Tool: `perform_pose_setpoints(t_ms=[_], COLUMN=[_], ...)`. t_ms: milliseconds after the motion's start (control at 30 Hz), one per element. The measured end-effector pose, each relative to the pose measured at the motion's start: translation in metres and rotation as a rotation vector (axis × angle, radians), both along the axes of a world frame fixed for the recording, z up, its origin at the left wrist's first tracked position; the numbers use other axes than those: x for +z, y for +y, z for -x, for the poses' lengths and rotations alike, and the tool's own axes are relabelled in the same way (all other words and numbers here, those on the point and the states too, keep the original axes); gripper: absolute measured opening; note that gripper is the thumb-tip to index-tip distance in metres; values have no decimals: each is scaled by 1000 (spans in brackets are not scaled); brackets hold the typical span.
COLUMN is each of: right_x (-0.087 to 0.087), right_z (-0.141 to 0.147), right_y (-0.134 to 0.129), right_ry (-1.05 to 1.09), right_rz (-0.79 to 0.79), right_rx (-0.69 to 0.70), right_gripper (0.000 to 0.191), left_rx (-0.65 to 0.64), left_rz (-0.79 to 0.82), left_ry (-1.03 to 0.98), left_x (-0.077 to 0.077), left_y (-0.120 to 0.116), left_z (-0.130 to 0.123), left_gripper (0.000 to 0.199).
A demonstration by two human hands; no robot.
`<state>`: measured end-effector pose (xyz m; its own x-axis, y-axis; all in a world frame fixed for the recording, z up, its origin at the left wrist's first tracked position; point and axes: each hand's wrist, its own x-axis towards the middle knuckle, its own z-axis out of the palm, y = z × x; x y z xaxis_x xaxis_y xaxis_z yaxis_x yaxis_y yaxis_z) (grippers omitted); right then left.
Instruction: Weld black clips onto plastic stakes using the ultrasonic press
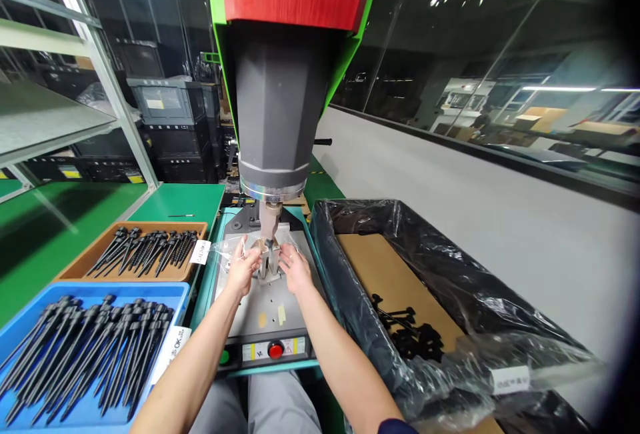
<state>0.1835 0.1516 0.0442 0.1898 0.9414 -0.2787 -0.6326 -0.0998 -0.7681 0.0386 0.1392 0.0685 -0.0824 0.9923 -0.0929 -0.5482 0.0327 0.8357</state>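
My left hand (243,267) is beside the left of a metal fixture (270,267), its fingers apart with nothing in them. On the fixture's right, my right hand (296,267) has its fingers spread toward it and holds nothing. Between the hands, a small dark part (269,245) sits at the top of the fixture, right under the metal horn (269,217) of the press. Clear plastic sheeting (223,247) lies around the fixture, partly behind my left hand.
A blue tray (183,294) and an orange tray (145,226) at left hold several black stemmed parts. At right, a box lined with black plastic (350,287) holds more parts on cardboard (390,267). A red button (275,351) and green button (225,357) are at the press's front.
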Motion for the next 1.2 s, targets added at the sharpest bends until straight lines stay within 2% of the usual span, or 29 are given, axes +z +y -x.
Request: perform_pose_setpoints(t_ms=[167, 267, 467, 767, 1033, 1200], right_x=[-3, -4, -5, -2, -1, -1], right_z=[-2, -2, -4, -4, -6, -6], right_y=[-1, -1, -2, -6, -11, -13], right_ry=[7, 17, 38, 76, 160, 142], right_rz=[17, 45, 63, 106, 161, 177], right_rx=[29, 57, 59, 69, 102, 92], right_gripper=[27, 28, 30, 34, 37, 38], left_rx=[-24, -33, 27, 68, 50, 35], left_rz=[27, 50, 160, 241, 296, 362], left_ry=[-117, -248, -495, -578, -600, -617], left_x=[-2, -4, -11, -16, -19, -23], left_y=[-2, -4, -11, -24, -40, -48], left_z=[-1, 1, 9, 13, 15, 12], left_gripper=[73, 54, 18, 16, 20, 21])
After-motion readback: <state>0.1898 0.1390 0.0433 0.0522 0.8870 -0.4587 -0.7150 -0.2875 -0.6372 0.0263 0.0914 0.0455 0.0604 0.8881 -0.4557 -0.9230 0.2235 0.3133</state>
